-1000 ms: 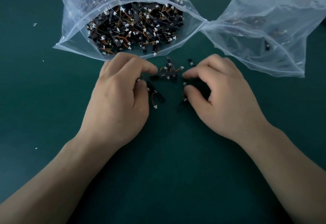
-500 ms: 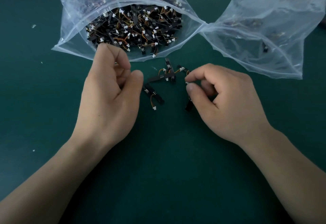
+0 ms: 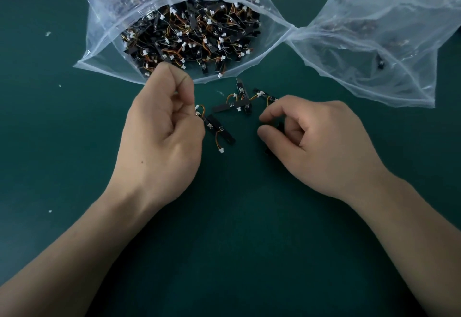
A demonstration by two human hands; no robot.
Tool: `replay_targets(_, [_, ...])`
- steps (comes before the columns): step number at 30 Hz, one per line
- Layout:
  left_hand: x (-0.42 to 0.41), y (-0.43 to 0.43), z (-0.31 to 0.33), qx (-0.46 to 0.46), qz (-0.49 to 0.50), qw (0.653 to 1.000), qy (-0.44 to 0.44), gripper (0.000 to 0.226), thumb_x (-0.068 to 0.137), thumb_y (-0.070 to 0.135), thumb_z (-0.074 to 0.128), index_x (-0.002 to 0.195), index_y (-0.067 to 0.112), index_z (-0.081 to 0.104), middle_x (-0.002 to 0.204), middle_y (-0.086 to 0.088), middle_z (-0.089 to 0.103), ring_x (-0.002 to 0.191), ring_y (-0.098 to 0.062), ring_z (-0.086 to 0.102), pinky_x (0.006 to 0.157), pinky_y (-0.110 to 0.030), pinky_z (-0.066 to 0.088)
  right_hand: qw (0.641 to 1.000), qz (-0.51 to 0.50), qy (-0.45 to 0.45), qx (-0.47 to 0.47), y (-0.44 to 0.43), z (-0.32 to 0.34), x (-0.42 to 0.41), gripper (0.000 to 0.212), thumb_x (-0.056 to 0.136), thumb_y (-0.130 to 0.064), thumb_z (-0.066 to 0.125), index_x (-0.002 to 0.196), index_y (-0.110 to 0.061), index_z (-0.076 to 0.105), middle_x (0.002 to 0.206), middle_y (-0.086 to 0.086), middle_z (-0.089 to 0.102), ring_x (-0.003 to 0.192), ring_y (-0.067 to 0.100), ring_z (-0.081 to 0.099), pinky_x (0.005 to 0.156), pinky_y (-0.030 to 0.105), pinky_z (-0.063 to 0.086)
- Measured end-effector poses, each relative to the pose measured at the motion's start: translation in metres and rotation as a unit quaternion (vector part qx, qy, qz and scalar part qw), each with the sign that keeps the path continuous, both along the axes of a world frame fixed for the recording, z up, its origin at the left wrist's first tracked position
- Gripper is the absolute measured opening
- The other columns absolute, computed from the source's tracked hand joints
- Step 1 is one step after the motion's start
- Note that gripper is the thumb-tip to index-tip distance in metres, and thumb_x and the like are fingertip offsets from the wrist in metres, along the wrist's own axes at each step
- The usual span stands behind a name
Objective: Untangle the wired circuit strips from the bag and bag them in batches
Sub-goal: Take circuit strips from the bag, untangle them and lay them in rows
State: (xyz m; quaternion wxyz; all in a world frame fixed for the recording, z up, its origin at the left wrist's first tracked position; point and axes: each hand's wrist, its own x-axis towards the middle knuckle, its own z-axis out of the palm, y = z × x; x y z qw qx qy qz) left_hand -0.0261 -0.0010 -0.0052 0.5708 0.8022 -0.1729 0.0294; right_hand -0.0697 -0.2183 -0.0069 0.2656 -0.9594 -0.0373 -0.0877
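Note:
A clear zip bag (image 3: 99, 63) lies open at the back, packed with tangled black circuit strips (image 3: 192, 37) with orange wires and white plugs. A few loose strips (image 3: 238, 102) lie tangled on the green mat in front of it. My left hand (image 3: 162, 132) has curled fingers; its fingertips pinch the wired end of a strip (image 3: 220, 131) that lies on the mat. My right hand (image 3: 316, 142) holds another black strip (image 3: 280, 127) between thumb and fingers, mostly hidden. A second clear bag (image 3: 374, 30) at the right holds only a few strips.
The green mat (image 3: 237, 229) stretches bare toward me between my forearms. Small white flecks (image 3: 47, 33) dot its left side. The two bags meet at a pinched corner (image 3: 291, 28) behind the loose strips.
My left hand drew back from the loose cluster and curled by a strip's wired end. My right hand closed round a strip and shifted slightly right.

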Motion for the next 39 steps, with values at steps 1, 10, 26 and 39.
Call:
replay_targets(1, [0.000,0.000,0.000,-0.003,-0.003,1.000,0.000,0.024,0.076,-0.003,0.035,0.088,0.017,0.040,0.064,-0.004,0.030,0.060,-0.018,0.026,0.053,-0.026,0.026,1.000,0.000,-0.003,-0.004,-0.001,0.000,0.000,0.012,0.092,-0.040,0.064,0.101,-0.034,0.069,0.057,-0.014,0.046,0.060,0.007,0.051,0.060,0.035,0.048])
replay_targets(10, [0.015,0.009,-0.003,-0.112,0.026,0.993,0.037,0.024,0.068,-0.002,0.036,0.079,0.017,0.043,0.060,-0.004,0.030,0.055,-0.019,0.023,0.051,-0.028,0.020,0.991,0.054,-0.116,-0.037,0.007,0.002,-0.002,0.020,0.095,-0.020,0.064,0.113,-0.017,0.074,0.094,-0.013,0.059,0.087,0.015,0.057,0.075,0.042,0.051])
replay_targets(26, [0.013,0.010,-0.004,0.000,0.058,0.998,-0.006,0.018,0.077,0.003,0.042,0.087,0.018,0.046,0.060,-0.002,0.033,0.056,-0.015,0.028,0.049,-0.025,0.026,0.966,0.215,-0.005,-0.141,0.025,0.002,-0.009,0.057,0.103,-0.055,0.048,0.148,-0.022,0.056,0.159,-0.002,0.047,0.154,0.021,0.033,0.122,0.044,0.024])
replay_targets(39, [0.007,0.013,-0.004,0.291,0.166,0.941,-0.058,0.012,0.086,0.030,0.050,0.096,0.031,0.056,0.064,0.007,0.055,0.062,-0.012,0.050,0.055,-0.028,0.037,0.972,0.215,-0.081,-0.055,0.014,0.003,-0.008,0.026,0.093,-0.022,0.063,0.116,-0.015,0.073,0.111,-0.002,0.068,0.106,0.023,0.061,0.095,0.041,0.041])
